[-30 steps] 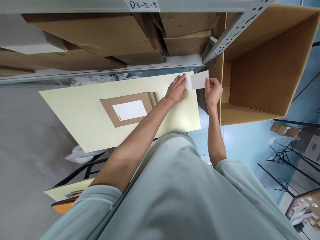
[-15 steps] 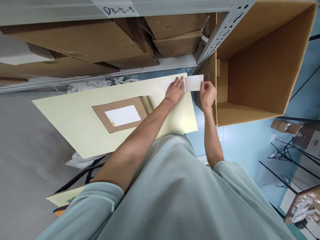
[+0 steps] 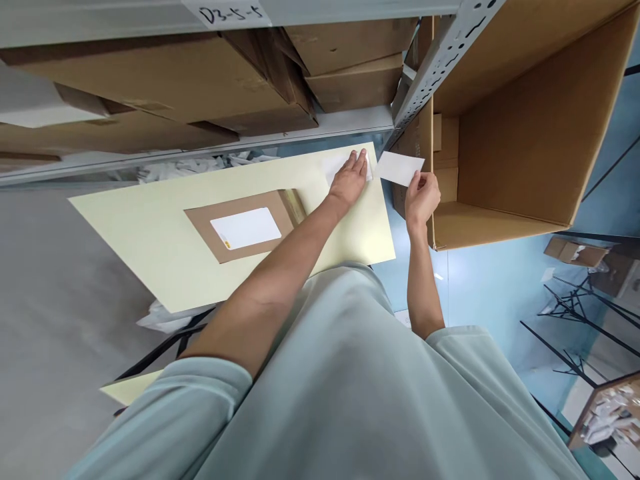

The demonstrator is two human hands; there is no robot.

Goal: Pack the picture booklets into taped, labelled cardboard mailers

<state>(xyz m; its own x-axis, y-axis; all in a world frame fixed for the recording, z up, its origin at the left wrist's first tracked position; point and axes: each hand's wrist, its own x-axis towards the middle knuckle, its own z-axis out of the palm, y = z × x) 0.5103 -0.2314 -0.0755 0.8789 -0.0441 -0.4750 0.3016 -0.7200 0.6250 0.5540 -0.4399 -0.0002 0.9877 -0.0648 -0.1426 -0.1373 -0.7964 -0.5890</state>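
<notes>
My left hand (image 3: 349,179) lies flat, its fingers stretched over a thin whitish sheet (image 3: 332,165) at the far right corner of a pale yellow board (image 3: 165,200). Part of that sheet is hidden under the hand. Just beyond the board's right edge, my right hand (image 3: 423,199) pinches a white slip of paper (image 3: 399,168) by its lower right corner. A flat brown cardboard parcel (image 3: 205,230) with a white label (image 3: 246,229) rests on the board, left of my left forearm.
A large open cardboard box (image 3: 520,153) stands to the right, close to my right hand. Along the far side runs a grey metal shelf (image 3: 345,122) holding cardboard boxes (image 3: 165,77). Its perforated upright (image 3: 445,57) rises near the board's far corner. Black metal legs (image 3: 565,300) stand at right.
The white slip has come away from the sheet under my left hand. My right hand has moved slightly right with it, and the slip now tilts. My left hand stays on the board.
</notes>
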